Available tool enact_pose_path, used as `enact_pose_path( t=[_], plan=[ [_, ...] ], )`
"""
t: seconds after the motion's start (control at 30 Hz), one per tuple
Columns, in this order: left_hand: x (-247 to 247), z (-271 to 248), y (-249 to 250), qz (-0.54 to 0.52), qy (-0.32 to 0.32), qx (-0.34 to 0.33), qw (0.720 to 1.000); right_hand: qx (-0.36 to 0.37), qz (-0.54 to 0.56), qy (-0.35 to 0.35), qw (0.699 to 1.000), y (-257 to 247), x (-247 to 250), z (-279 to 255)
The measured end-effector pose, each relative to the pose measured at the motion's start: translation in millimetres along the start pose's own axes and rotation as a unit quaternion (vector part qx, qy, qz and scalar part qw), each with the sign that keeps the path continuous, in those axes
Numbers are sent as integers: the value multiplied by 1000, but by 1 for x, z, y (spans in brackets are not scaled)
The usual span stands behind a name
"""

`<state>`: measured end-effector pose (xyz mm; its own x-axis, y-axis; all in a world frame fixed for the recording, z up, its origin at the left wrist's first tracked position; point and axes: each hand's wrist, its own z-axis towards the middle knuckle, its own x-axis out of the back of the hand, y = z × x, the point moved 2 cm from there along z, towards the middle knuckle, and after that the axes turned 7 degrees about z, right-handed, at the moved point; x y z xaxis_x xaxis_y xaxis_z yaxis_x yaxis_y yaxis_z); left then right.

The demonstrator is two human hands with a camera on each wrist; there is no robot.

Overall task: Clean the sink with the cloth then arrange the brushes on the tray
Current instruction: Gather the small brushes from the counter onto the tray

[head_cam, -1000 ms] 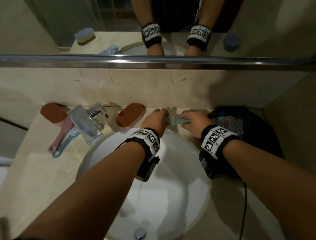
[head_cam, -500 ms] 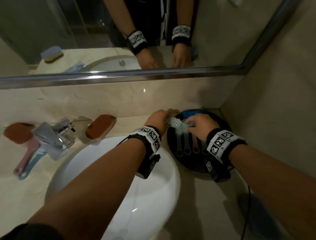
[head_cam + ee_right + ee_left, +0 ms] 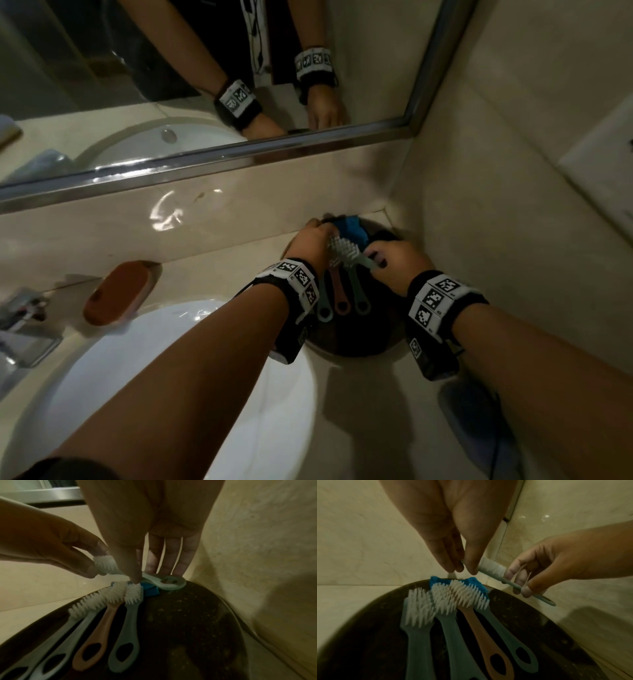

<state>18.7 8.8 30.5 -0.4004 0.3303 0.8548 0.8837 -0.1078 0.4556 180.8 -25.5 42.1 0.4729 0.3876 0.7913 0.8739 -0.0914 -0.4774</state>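
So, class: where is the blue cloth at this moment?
The blue cloth lies at the far edge of the dark round tray, in the counter's right back corner by the wall, partly under the bristle heads of the brushes laid there.

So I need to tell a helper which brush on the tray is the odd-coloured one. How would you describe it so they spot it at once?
Look at the dark round tray in the counter's corner, next to the white sink. Four brushes lie on it side by side, bristles toward the blue cloth. The pink-orange brush is the only one not grey-green, third from the sink side.
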Motion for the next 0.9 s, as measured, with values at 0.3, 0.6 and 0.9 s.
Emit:
enact_pose_path(
  t=[0.3, 0.6, 0.9],
  plan=[
    [-22, 39, 19, 24, -70, -13, 997, -68, 12, 31, 997, 30, -10, 18],
    [-41, 47, 13, 122, -124, -11, 985, -105, 44, 9, 994, 34, -24, 33],
    [-34, 47, 9, 161, -136, -3, 978, -99, 51, -29, 993, 25, -39, 33]
  ],
)
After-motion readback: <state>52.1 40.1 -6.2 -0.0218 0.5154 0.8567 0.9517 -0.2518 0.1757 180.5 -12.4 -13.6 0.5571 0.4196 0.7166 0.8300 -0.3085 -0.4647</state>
